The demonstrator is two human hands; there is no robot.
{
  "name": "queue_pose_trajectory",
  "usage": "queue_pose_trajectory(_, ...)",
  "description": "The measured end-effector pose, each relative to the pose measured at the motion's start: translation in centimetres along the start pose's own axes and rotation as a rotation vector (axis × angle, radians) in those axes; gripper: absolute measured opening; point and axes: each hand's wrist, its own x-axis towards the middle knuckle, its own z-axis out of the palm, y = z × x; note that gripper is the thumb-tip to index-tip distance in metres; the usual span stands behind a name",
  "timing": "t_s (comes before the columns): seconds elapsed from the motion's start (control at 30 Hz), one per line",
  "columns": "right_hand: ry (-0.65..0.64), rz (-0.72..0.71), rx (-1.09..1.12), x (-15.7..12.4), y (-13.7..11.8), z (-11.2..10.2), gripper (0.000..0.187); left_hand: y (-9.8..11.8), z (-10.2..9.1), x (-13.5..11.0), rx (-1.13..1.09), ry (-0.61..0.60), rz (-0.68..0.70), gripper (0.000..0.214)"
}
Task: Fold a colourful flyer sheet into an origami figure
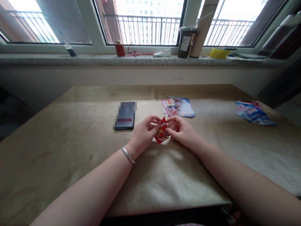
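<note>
Between my two hands is a small red folded piece of printed paper (162, 134), held just above the tabletop. It tapers to a point at the top and carries yellow and white print. My left hand (147, 129), with a silver bangle at the wrist, pinches its left side between thumb and fingers. On the other side, my right hand (181, 129) grips the paper's right edge with thumb and curled fingers. Beyond the hands lies a stack of colourful printed leaflets (181, 107). A dark phone (126, 115) rests to the left of my left hand.
Another fanned pile of leaflets (255, 112) lies at the right of the cloth-covered table (55, 146). Along the windowsill (94, 60) stand a red container (119, 49), a dark lidded jar (186, 42), a tall cardboard tube (204, 25) and a yellow roll (219, 53).
</note>
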Motion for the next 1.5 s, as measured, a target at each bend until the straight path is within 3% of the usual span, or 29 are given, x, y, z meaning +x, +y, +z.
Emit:
queue_pose_trajectory(0.13,0.050,-0.026,-0.043,0.3,0.6,-0.1,0.023,-0.3,-0.1,0.1,0.045,-0.033,-0.065,0.023)
queue_pose_trajectory(0.23,0.046,-0.041,-0.044,0.6,1.2,-0.4,0.020,-0.1,-0.1,0.1,0.146,-0.060,-0.032,0.020)
queue_pose_trajectory(0.47,0.067,-0.012,-0.283,0.9,1.7,-1.1,0.017,0.2,-0.6,0.2,0.753,-0.135,0.179,0.036)
queue_pose_trajectory(0.63,0.027,-0.111,-0.578,0.7,1.0,-0.9,0.018,0.2,-0.8,0.1,1.009,-0.146,0.209,0.027)
queue_pose_trajectory(0.93,0.038,-0.173,-0.916,0.2,0.1,-0.4,0.029,0.0,-0.7,0.2,1.162,-0.179,0.264,0.026)
queue_pose_trajectory(1.27,-0.021,-0.140,-1.033,-0.1,-0.4,-0.5,0.042,0.4,-0.6,-0.2,1.179,-0.209,0.282,0.029)
queue_pose_trajectory(1.5,-0.038,-0.144,-0.980,-0.2,-0.1,-0.7,0.039,0.7,-0.6,0.0,1.208,-0.175,0.300,0.020)
